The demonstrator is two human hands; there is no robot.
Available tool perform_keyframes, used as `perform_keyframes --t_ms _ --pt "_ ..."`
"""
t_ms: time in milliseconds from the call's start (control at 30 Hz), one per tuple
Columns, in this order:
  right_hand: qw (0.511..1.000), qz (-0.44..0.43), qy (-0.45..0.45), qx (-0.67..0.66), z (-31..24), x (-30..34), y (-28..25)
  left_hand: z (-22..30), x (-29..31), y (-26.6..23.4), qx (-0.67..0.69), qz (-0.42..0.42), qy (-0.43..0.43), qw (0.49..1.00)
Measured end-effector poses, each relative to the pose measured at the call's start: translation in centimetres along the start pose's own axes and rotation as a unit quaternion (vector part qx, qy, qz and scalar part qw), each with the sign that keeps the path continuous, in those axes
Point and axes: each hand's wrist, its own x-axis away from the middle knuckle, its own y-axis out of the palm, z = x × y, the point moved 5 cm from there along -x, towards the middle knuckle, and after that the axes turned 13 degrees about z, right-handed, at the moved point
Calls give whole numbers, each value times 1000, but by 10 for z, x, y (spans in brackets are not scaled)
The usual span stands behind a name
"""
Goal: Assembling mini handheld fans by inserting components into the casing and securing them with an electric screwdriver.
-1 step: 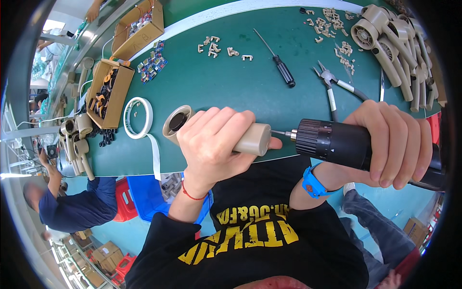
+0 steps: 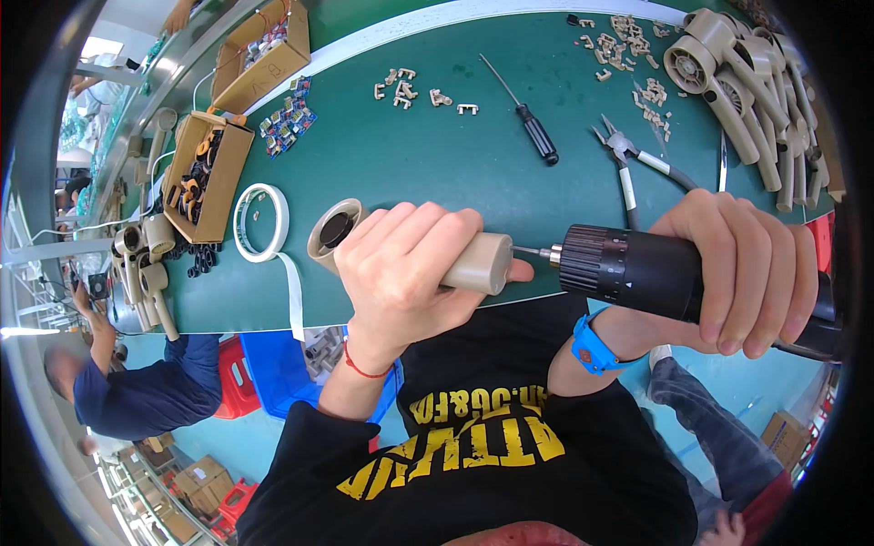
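My left hand (image 2: 401, 264) is wrapped round the handle of a beige hair-dryer-shaped housing (image 2: 482, 264), held above the table's near edge. Its round head, with a black disc inside, points to the left. My right hand (image 2: 751, 264) grips a black electric screwdriver (image 2: 619, 264) lying level. The thin bit reaches the end face of the handle; its exact contact point is too small to make out. A left fingertip shows just below the bit. Beyond my hands lie a black-handled screwdriver (image 2: 535, 132) and cutting pliers (image 2: 628, 155).
Beige housings are piled on the green table (image 2: 364, 164) at right (image 2: 756, 100) and left (image 2: 146, 273). A tape roll (image 2: 238, 223), small beige clips (image 2: 628, 41) and cardboard boxes (image 2: 238, 146) surround the work. A blue bin (image 2: 273, 378) stands below; people sit on both sides.
My hands, the housing and the electric screwdriver keep their places. At the lower right, another person's hand and leg have shifted slightly.
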Motion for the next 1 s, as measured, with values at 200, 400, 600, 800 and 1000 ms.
perform_keyframes --t_ms 200,400,600,800,1000 --pt "1000 -17 -6 -7 0 0 -1 -1 2 0 -3 2 8 1000" --pt "1000 -13 -8 -15 1 4 2 0 3 -2 0 10 8 1000" --pt "1000 2 -8 -3 8 2 2 0 4 -1 -6 1 5 1000" --pt "998 37 -46 -10 10 -6 7 -1 -4 0 11 12 1 1000" --pt "995 67 -44 -51 8 -1 -7 7 -6 4 -9 -20 -13 1000"
